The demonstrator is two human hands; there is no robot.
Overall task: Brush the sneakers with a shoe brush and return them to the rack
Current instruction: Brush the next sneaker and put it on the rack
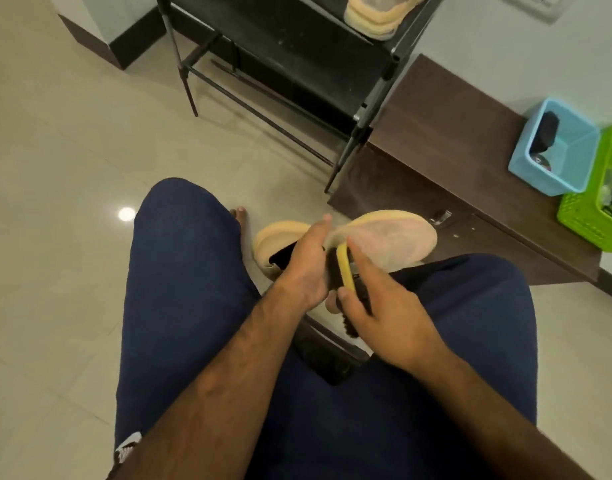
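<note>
Above tiled floor (65,140), hands grip sneaker (384,237) and brush (346,271).

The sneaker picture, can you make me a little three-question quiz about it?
1. True or false: the right hand holds the shoe brush.
2. What is the left hand gripping?
3. Which basket stands nearer the rack: A blue, B green?

Key
1. True.
2. The sneaker, sole turned up.
3. A: the blue basket; the green basket is farther.
</note>
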